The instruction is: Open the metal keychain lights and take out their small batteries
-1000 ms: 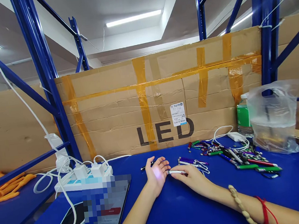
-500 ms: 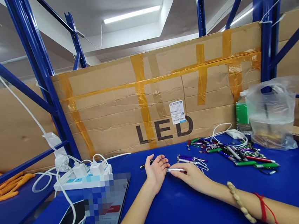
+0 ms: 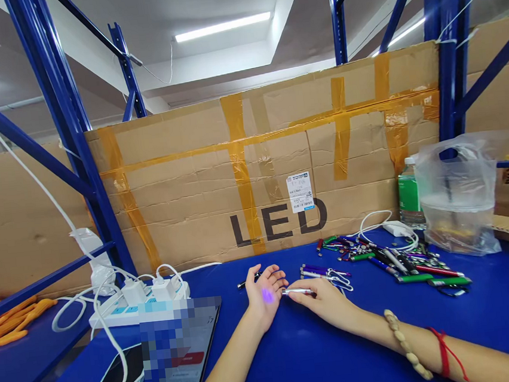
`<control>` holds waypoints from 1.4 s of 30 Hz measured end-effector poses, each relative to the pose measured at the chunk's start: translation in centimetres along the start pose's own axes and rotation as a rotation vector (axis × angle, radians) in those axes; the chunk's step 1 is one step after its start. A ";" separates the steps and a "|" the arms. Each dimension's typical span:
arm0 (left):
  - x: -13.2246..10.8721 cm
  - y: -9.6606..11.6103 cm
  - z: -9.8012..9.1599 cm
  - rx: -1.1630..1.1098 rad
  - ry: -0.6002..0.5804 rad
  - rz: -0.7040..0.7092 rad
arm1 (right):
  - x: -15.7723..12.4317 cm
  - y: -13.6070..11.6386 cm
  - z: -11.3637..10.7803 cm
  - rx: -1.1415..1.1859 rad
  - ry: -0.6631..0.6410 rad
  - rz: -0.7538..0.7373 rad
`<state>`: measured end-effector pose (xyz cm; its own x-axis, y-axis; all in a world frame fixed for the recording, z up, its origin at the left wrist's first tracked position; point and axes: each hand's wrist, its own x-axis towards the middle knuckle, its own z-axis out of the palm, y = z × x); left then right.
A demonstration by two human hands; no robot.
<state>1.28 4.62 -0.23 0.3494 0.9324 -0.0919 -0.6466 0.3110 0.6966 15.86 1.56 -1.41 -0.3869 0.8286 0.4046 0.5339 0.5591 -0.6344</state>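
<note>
My left hand (image 3: 266, 292) lies palm up above the blue tabletop, fingers apart and slightly curled. A violet spot of light glows on its palm. My right hand (image 3: 318, 296) pinches a slim silver penlight (image 3: 298, 292), whose tip points left at that palm. Behind the left thumb and fingers shows a dark penlight (image 3: 242, 285), partly hidden by the hand. Just beyond the right hand, purple penlights (image 3: 318, 269) and a silver one lie together with pale cord loops (image 3: 341, 278).
A heap of coloured penlights (image 3: 405, 263) spreads over the right side. Behind it stand a green-labelled bottle (image 3: 409, 194) and a bagged tub (image 3: 459, 213). At left are a power strip (image 3: 113, 312), a tablet (image 3: 204, 328), a phone (image 3: 115, 381) and white cables. Cardboard (image 3: 184, 204) walls the back.
A violet light spot now shows on my left palm, where none was before. Both hands keep nearly the same pose, and the view has shifted slightly.
</note>
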 end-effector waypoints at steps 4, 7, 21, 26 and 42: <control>0.1 0.0 -0.1 -0.001 0.005 0.001 | 0.0 0.0 0.1 0.000 0.000 0.010; 0.2 0.0 -0.1 0.000 0.004 -0.003 | -0.1 0.0 0.1 0.014 0.003 0.028; 0.3 -0.1 -0.3 -0.001 0.013 0.003 | -0.1 0.3 0.1 0.045 0.016 0.038; 0.3 -0.1 -0.2 0.004 -0.005 0.013 | 0.0 0.2 -0.1 0.050 0.070 0.041; -0.1 0.0 0.1 -0.001 0.032 0.007 | 0.0 0.2 -0.2 0.067 0.046 0.027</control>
<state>1.31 4.51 -0.18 0.3235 0.9399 -0.1095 -0.6499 0.3048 0.6963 16.13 1.67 -1.36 -0.3372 0.8448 0.4154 0.4913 0.5343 -0.6879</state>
